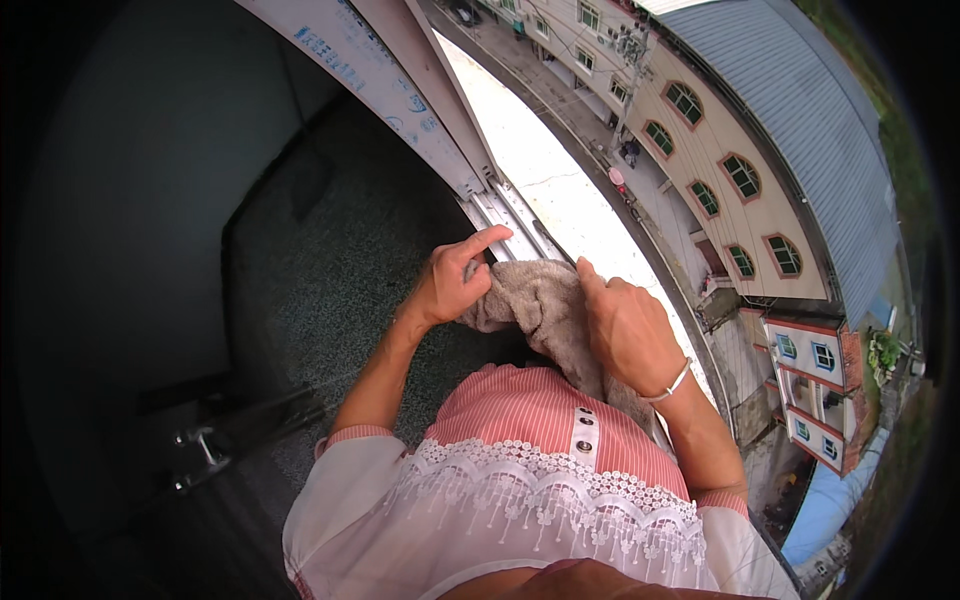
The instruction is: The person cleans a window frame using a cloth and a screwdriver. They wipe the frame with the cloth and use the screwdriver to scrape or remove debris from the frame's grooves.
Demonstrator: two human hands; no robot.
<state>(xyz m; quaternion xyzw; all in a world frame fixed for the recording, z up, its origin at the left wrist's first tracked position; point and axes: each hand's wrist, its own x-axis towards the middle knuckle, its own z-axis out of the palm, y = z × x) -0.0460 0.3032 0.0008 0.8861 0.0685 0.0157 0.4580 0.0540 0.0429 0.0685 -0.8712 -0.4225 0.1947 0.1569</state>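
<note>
A grey-brown cloth (545, 300) is bunched over the sill, with one end hanging down toward my front. My left hand (452, 282) grips its left end, the index finger stretched out over the metal window track (512, 222). On the cloth's right side my right hand (632, 335) is closed, back up, with its index finger pointing forward along the outer edge. Most of the right fingers are hidden under the hand. Between both hands the cloth covers the near part of the track.
A window frame (420, 110) with blue-marked film rises beyond the track. Outside runs a white ledge (560, 160), with a street and buildings (740, 190) far below. Dark speckled floor (330, 260) lies inside at left, beside a metal handle (205, 445).
</note>
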